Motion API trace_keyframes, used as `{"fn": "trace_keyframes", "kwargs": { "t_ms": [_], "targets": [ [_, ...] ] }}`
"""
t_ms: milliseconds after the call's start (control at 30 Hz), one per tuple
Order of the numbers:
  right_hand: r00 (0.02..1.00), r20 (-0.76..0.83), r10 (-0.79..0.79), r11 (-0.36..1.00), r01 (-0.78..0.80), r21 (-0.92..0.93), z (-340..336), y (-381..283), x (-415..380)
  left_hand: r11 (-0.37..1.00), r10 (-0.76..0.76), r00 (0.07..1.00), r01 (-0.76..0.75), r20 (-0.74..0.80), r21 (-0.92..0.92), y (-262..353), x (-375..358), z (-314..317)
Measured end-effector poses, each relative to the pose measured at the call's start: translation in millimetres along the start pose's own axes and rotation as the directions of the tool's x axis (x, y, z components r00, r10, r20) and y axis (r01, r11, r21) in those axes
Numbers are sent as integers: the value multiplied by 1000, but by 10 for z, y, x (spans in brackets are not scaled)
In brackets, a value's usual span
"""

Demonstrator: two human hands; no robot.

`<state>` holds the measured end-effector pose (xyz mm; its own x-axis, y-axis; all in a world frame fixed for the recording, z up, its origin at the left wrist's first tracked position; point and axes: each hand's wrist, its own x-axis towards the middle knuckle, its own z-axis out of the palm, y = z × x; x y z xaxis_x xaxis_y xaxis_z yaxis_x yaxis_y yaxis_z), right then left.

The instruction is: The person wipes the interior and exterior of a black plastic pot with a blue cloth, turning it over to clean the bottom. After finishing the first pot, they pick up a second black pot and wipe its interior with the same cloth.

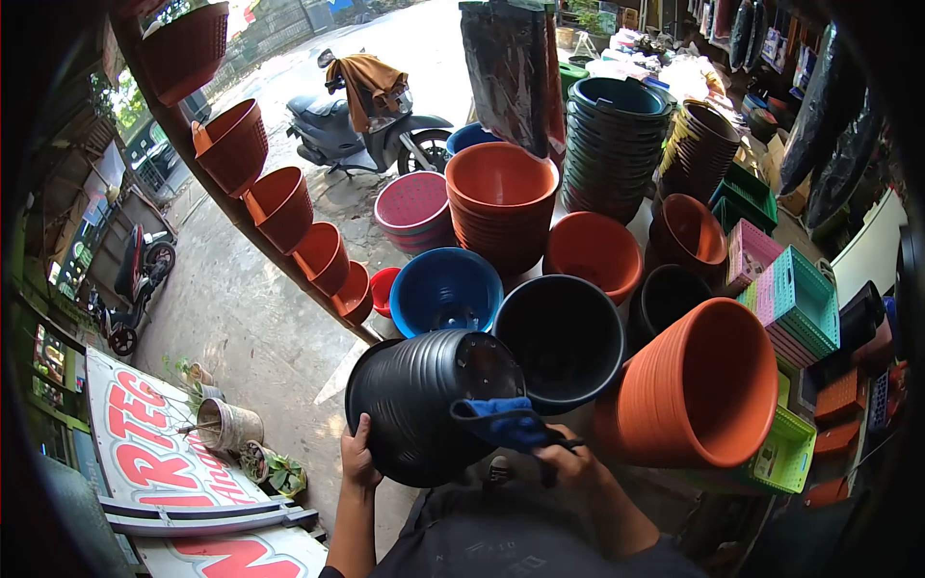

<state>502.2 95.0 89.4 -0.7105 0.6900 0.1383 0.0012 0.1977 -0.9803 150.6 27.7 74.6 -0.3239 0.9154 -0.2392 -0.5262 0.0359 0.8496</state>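
In front of me a black plastic plant pot (419,405) is tilted on its side, its base turned to the right. My left hand (360,460) grips its lower left edge, thumb up against the ribbed wall. A blue and dark cloth (503,424) lies against the pot near its base. My right hand (568,464) is closed around the dark end of this cloth. Just beyond the pot, a second black pot (559,339) shows its open mouth. A stack of orange pots (708,385) leans to the right of my right hand.
A blue basin (445,292), stacked terracotta-coloured pots (501,207) and dark green pots (617,144) stand ahead. Orange baskets (279,207) hang along a pole at left. Plastic baskets (805,294) are stacked at right. A parked scooter (371,135) and a banner (159,433) lie further out.
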Motion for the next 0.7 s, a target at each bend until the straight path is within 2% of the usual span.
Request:
{"fn": "trace_keyframes", "kwargs": {
  "t_ms": [33, 67, 100, 133, 200, 233, 267, 333, 367, 433, 467, 500, 567, 600, 633, 667, 700],
  "targets": [
    [1000, 8, 2, 1000, -2, 0, 36, 43, -31, 1000, 2, 1000, -2, -7, -4, 20, -15, 9],
    [956, -192, -221, 939, 156, -306, 63, 72, -51, 995, 76, 997, -76, -1, 63, 41, -27, 38],
    [826, -304, -475, 766, 217, -605, 74, 69, -44, 981, 147, 989, -148, 15, 129, 74, -32, 100],
    [827, -304, -473, 764, 213, -609, 76, 63, -24, 982, 144, 989, -145, 19, 124, 125, -57, 190],
    [838, -501, -217, 946, 54, -319, 91, 52, 75, 851, 253, 964, -264, 87, 454, 226, -156, 404],
    [823, -565, -67, 989, -21, -147, 116, -5, 160, 829, 248, 962, -270, 111, 489, 217, -211, 481],
    [823, -565, -64, 988, -25, -150, 155, -119, 236, 736, 233, 953, -302, 193, 606, 234, -274, 488],
    [806, -570, 160, 978, -50, 203, 264, -565, 453, 469, 231, 915, -402, 331, 786, 211, -338, 473],
    [804, -572, 163, 978, -54, 202, 315, -628, 518, 472, 227, 916, -401, 331, 785, 247, -359, 522],
    [849, -505, 155, 988, -134, 77, 416, -697, 637, 159, 113, 818, -575, 564, 803, 433, -441, 697],
    [852, -490, 183, 975, -219, -18, 467, -706, 700, 109, 89, 780, -625, 619, 773, 501, -466, 765],
    [851, -491, 184, 975, -222, -19, 525, -694, 739, 21, 3, 720, -694, 694, 720, 553, -473, 757],
    [819, -518, 246, 968, -182, 173, 654, -660, 821, -37, -25, 681, -733, 732, 680, 627, -474, 752],
    [834, -482, 270, 939, -117, 324, 700, -666, 871, -37, -21, 682, -731, 731, 681, 672, -448, 722],
    [834, -481, 271, 939, -120, 322, 787, -624, 893, -127, -86, 661, -749, 745, 650, 716, -421, 681],
    [794, -549, 262, 931, -58, 361, 896, -548, 892, -212, -156, 638, -767, 754, 605, 750, -394, 637],
    [743, -618, 255, 921, 9, 390, 981, -515, 911, -204, -160, 630, -774, 760, 599, 744, -366, 574]
  ]
}}
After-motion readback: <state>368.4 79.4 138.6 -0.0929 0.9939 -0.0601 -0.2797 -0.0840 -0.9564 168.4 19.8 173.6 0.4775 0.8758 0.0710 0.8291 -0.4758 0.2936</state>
